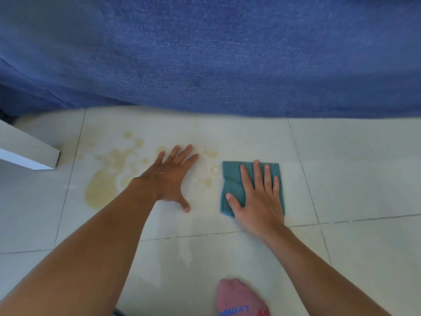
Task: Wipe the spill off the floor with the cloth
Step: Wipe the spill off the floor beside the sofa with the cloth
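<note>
A yellowish-brown spill (107,181) spreads over the pale tiled floor (355,169), with a large puddle at the left and small drops trailing right. My left hand (170,176) lies flat on the floor with fingers spread, between the puddle and the cloth. The teal cloth (232,183) lies folded flat on the tile to the right of the drops. My right hand (259,197) presses down flat on the cloth, fingers extended and covering its right half.
A blue fabric drape (216,55) hangs down to the floor right behind the spill. A white board edge (29,151) juts in at the left. A pink piece of clothing with printed letters (239,299) shows at the bottom.
</note>
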### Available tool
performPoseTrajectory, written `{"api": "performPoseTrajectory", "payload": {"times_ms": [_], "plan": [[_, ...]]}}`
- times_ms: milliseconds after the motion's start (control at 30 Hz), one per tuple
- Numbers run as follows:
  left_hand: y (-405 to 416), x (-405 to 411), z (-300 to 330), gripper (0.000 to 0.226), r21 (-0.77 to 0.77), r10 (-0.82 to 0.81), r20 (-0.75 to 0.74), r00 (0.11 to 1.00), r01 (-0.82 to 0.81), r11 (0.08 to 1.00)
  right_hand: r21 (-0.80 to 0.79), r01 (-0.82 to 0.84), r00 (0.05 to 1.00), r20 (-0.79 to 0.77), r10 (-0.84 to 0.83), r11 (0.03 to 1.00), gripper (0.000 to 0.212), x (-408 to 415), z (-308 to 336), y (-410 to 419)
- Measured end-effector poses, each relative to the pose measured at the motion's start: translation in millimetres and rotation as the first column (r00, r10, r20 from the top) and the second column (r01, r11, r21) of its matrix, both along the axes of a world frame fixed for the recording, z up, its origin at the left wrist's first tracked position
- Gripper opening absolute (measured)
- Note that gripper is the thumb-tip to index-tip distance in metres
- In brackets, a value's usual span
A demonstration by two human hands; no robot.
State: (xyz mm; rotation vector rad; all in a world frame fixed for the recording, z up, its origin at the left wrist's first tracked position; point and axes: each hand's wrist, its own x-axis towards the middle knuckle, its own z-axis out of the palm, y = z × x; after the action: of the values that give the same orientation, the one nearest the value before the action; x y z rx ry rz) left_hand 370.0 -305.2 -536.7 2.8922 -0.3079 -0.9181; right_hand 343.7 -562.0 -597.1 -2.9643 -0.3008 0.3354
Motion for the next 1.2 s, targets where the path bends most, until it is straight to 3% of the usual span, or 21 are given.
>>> {"api": "performPoseTrajectory", "payload": {"times_ms": [167, 333, 533, 800, 933, 1200], "plan": [[1.3, 2.7, -4.1, 0.150, -0.026, 0.064, -0.035, 0.997, -0.065, 0.998, -0.025, 0.019, 0.999, -0.049, -0.020, 1.000, 0.085, 70.6, 5.6, 13.9], [3.1, 3.7, -6.3, 0.152, -0.049, 0.090, -0.053, 0.995, -0.093, 0.994, -0.008, -0.061, 0.996, -0.072, 0.060, 0.998, 0.079, 98.3, 9.4, 36.0], [0.0, 3.9, -1.9, 0.152, -0.043, 0.106, -0.062, 0.992, -0.109, 0.993, 0.008, -0.102, 0.994, -0.039, 0.102, 0.995, 0.078, 85.3, 8.5, 26.1], [-0.3, -0.2, -3.4, 0.152, -0.039, 0.121, -0.043, 0.992, -0.123, 0.992, 0.040, 0.008, 1.000, 0.000, -0.008, 0.999, 0.082, 18.2, 6.2, 10.7], [-0.6, 0.3, -3.8, 0.153, -0.040, 0.114, -0.048, 0.992, -0.116, 0.992, 0.027, -0.034, 0.999, -0.016, 0.035, 0.999, 0.086, -10.9, 5.8, 19.6], [0.0, 0.1, -5.2, 0.152, -0.048, 0.108, -0.038, 0.993, -0.110, 0.993, 0.032, -0.016, 1.000, 0.000, 0.016, 0.999, 0.089, 11.8, 5.0, 21.3]]}}
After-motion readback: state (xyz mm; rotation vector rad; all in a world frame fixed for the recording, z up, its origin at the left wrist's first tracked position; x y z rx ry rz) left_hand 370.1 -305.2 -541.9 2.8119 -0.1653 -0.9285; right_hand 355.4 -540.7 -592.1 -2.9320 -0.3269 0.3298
